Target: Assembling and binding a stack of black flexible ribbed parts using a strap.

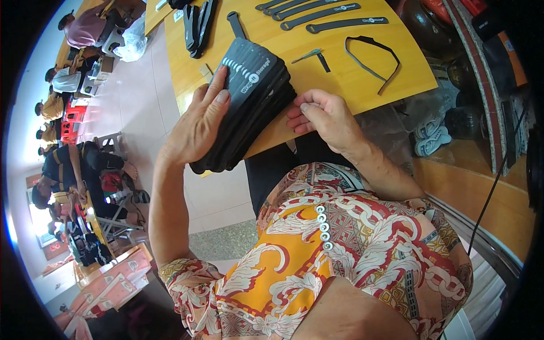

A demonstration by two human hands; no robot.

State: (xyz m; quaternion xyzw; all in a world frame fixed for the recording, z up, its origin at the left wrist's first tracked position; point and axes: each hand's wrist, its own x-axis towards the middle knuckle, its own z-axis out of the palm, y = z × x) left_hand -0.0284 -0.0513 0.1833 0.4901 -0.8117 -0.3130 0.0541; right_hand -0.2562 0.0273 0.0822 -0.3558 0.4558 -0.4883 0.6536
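Note:
A thick stack of black straps [252, 93] with white print on its top piece lies slantwise at the table's near edge. My left hand [198, 122] grips it from the left, with the thumb and fingers on its upper face. My right hand [323, 116] is at the stack's right side. Its fingers are curled in and the thumb is bent over them; whether anything small is between them is hidden. Just beyond the stack, one black strap [237, 25] with a looped end lies on the yellow table [340, 85].
Several loose black straps [348, 24] lie along the far side, and a bundle of black straps [199, 25] at far left. To the right are small snips [307, 55], a short black strip [323, 62] and a narrow black band loop [371, 40]. Other people [85, 175] sit at left.

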